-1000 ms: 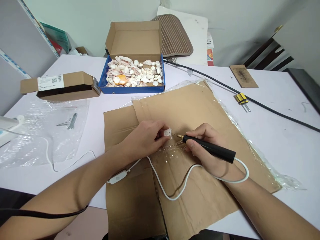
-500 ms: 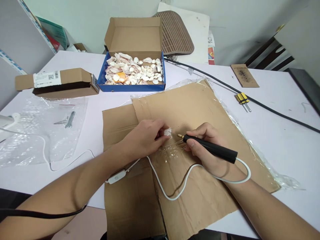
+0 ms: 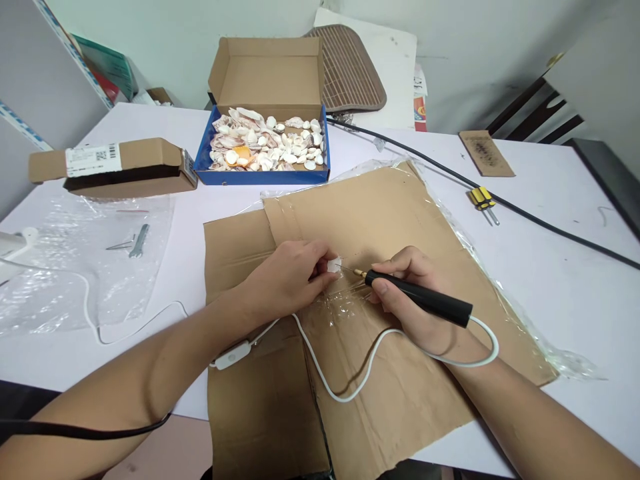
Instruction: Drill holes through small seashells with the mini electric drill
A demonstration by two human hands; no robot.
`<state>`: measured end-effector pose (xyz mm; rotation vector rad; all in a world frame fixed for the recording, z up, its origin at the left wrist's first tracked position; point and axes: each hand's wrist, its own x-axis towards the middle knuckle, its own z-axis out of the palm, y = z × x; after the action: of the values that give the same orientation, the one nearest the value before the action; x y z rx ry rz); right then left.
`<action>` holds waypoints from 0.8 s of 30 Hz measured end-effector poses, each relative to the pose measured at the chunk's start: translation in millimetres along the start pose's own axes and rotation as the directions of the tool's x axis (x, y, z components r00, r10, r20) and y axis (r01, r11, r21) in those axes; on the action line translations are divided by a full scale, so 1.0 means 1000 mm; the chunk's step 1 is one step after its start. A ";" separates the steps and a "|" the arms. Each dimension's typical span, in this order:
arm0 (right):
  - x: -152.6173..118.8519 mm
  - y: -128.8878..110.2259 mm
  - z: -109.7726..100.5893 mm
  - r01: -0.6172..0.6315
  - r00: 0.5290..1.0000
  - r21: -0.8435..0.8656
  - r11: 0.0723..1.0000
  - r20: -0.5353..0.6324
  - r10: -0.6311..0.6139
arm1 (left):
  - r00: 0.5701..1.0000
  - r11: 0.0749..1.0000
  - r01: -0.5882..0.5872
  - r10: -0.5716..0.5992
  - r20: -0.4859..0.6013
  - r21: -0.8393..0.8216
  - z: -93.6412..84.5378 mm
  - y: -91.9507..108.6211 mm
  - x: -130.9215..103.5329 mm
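My left hand point(image 3: 295, 277) pinches a small white shell point(image 3: 334, 265) between thumb and fingertips, above the brown cardboard point(image 3: 370, 213). From the right, my right hand point(image 3: 407, 293) is closed round a black pen-shaped drill point(image 3: 425, 298) with a brass tip. Its thin bit points left and reaches the shell; whether it has gone into the shell is too small to tell. A white cable point(image 3: 345, 399) runs from the drill's rear end over the cardboard to an inline switch point(image 3: 233, 355) by my left forearm.
Behind the cardboard stands an open blue box point(image 3: 263, 177) of shells. A long brown carton point(image 3: 135, 183) and bubble wrap point(image 3: 55, 293) with a small wrench point(image 3: 139, 241) lie left. A black cable point(image 3: 530, 214), yellow-handled screwdrivers point(image 3: 482, 198) and a cardboard scrap point(image 3: 486, 153) are right.
The camera view has shifted very slightly. Both hands, the shell and the drill keep the same arrangement.
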<state>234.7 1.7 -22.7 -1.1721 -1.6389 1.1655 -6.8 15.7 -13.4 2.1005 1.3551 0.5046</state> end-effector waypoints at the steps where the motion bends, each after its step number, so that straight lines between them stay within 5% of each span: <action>1: 0.000 0.000 0.000 0.006 1.000 0.003 1.000 -0.001 -0.006 | 1.000 1.000 -0.001 0.001 0.000 0.000 0.000 0.000 0.000; 24: 0.000 0.002 -0.001 0.052 0.999 0.008 0.999 0.009 -0.052 | 0.997 1.000 -0.018 0.017 0.076 0.010 -0.005 -0.001 0.001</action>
<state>236.1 2.2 -24.4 -1.1141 -1.6612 1.1452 -9.9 18.5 -10.5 2.1202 1.2999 0.4217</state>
